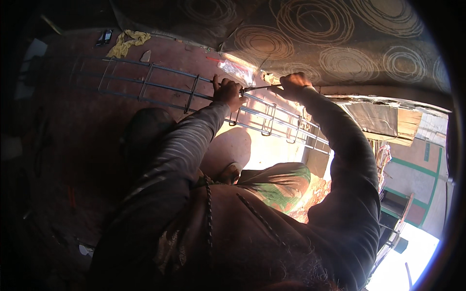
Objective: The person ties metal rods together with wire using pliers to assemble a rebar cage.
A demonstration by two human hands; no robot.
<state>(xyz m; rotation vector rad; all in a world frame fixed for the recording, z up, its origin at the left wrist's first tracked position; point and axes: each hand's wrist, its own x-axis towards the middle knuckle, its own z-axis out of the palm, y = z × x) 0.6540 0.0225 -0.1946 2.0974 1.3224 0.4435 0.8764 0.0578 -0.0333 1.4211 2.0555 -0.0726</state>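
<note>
A long rebar cage [167,71] of steel bars with square stirrups runs across the middle, from the left toward the lower right. My left hand [229,93] is closed around the cage at one of its stirrups, with one finger raised. In my right hand [294,85] is the end of a thin, dark rod-like tool [262,88]. Its other end meets the cage beside my left fingers. Whether that tip is hooked, or has wire on it, is too small to tell. My right arm is bent and lifted out to the side.
Beyond the cage hang dark sheets with circle patterns [315,22]. A yellow cloth [127,42] and a dark flat object [104,37] lie at the far left. A clear plastic bag [238,71] sits just behind my left hand. Bright sunlight falls on the right side.
</note>
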